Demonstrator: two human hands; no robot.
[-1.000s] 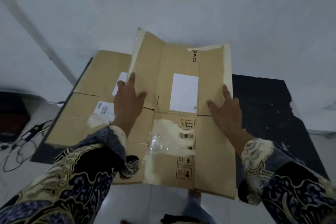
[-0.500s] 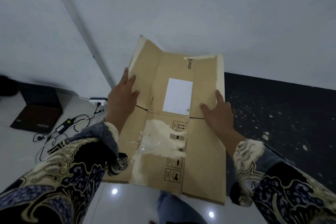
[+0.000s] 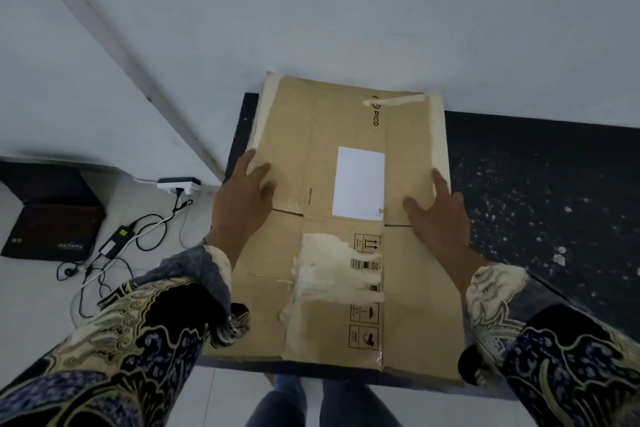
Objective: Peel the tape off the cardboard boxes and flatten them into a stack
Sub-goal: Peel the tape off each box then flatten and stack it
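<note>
While both hands lie on the flattened cardboard box [image 3: 346, 218], the step in hand seems to be the flattening and placing of this box, not the peeling. The box lies spread out on the black mat [image 3: 536, 184], at the mat's left end, and its near edge comes close to the mat's near edge. The left hand [image 3: 242, 198] rests at the box's left edge with fingers nearly straight; its thumb lies on top, and I cannot tell if the fingertips wrap around the edge. The right hand [image 3: 436, 215] presses flat near the box's right edge, fingers spread, grasping nothing. Pale torn patches [image 3: 332, 267] in the middle of the box suggest the tape there is already removed, but a shiny remainder could stay; the picture is too soft to decide.

I judge the next move needs even pressure along the creases so the flaps stay down, then a release of both hands.

No other boxes show beside this one, so the stack cannot be judged. Left of the box, on the pale floor, are a power strip [image 3: 178, 184], cables and a dark case [image 3: 52, 229].
</note>
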